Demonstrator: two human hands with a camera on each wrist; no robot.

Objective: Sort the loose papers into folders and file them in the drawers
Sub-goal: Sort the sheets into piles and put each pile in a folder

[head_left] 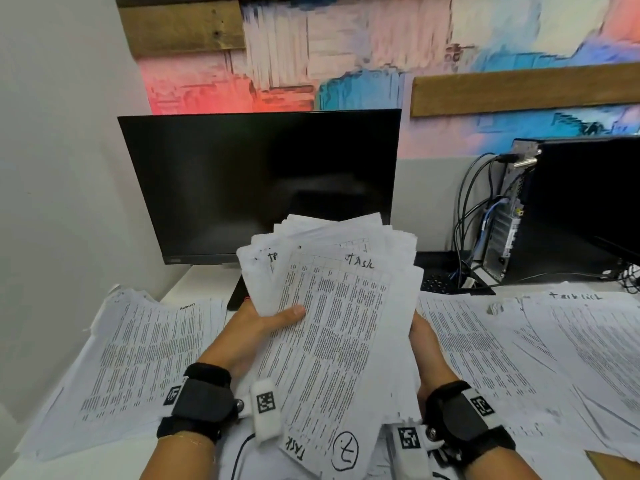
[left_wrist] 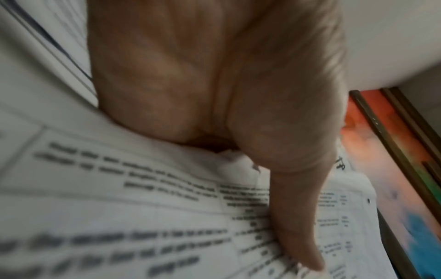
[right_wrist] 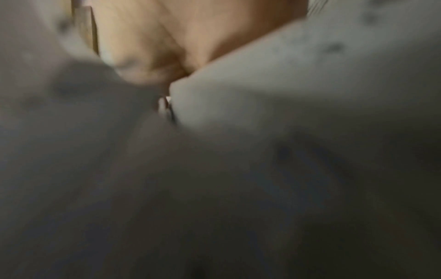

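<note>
Two hands, left hand (head_left: 256, 327) and right hand (head_left: 424, 344), fingers gripping paper stack (head_left: 339, 323) above desk

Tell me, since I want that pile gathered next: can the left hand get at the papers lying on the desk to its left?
Probably not yet. The left hand grips the held stack with the right hand. The left pile lies uncovered beside it.

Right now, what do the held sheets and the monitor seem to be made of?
Held sheets: thin matte white paper, apparently; edges fan and curl, printed tables show. Monitor: likely plastic frame with a dark, faintly glossy screen; soft reflections show on it.
</note>
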